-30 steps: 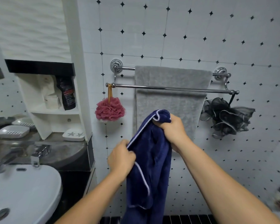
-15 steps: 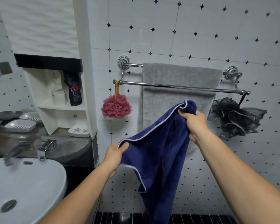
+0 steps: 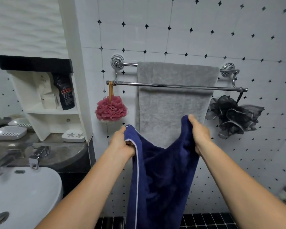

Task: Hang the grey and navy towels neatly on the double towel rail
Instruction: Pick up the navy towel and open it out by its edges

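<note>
A chrome double towel rail [image 3: 175, 85] is fixed to the tiled wall. The grey towel [image 3: 173, 106] hangs over its rear bar, behind the bare front bar. I hold the navy towel [image 3: 162, 176] up below the rail, in front of the grey towel's lower edge. My left hand [image 3: 122, 142] grips its top left corner by the white-piped edge. My right hand [image 3: 199, 134] grips the top right corner. Between my hands the top edge sags in a V and the rest hangs down to the floor line.
A pink bath pouf [image 3: 111, 109] hangs from the front bar's left end, a black pouf [image 3: 233, 114] from its right end. At left are a white shelf unit [image 3: 56, 111] with a dark bottle [image 3: 64, 91], soap dishes [image 3: 9, 132], a tap [image 3: 38, 154] and a white basin [image 3: 23, 195].
My left hand rose and my right hand came down, so both now hold the navy towel's top corners at nearly equal height, and the towel hangs spread between them.
</note>
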### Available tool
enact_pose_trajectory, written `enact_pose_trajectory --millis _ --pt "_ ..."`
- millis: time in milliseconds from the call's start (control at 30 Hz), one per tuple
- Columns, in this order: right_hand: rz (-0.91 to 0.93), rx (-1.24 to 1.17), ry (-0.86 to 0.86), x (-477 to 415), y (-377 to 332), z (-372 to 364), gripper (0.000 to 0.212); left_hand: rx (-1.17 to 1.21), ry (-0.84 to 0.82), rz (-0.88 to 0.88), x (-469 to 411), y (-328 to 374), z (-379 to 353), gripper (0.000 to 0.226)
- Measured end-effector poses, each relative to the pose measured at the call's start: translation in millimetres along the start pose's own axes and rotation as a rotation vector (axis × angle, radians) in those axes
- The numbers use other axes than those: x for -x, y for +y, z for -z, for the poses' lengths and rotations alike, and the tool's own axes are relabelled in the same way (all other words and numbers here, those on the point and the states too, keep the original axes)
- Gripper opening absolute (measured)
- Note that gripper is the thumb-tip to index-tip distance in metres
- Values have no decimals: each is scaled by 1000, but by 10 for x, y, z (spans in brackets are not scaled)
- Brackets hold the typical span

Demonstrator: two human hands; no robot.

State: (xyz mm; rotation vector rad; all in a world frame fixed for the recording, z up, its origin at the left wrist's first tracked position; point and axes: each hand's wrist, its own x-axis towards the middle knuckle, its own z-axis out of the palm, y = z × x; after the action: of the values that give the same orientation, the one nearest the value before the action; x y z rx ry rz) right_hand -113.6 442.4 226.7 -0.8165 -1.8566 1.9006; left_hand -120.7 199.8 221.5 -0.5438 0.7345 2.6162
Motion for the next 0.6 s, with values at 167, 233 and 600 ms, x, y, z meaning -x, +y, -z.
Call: enact_pose_trajectory --millis 167,233,600 --pt "-11 -154 -77 111 6 -107 29 -63 -76 -9 27 -118 -81 22" --pt "112 -190 -179 273 3 -236 4 -180 -109 -17 84 -249 -134 27" --pt "359 -30 -1116 843 15 -266 33 -346 -136 -35 205 -454 -113 25"
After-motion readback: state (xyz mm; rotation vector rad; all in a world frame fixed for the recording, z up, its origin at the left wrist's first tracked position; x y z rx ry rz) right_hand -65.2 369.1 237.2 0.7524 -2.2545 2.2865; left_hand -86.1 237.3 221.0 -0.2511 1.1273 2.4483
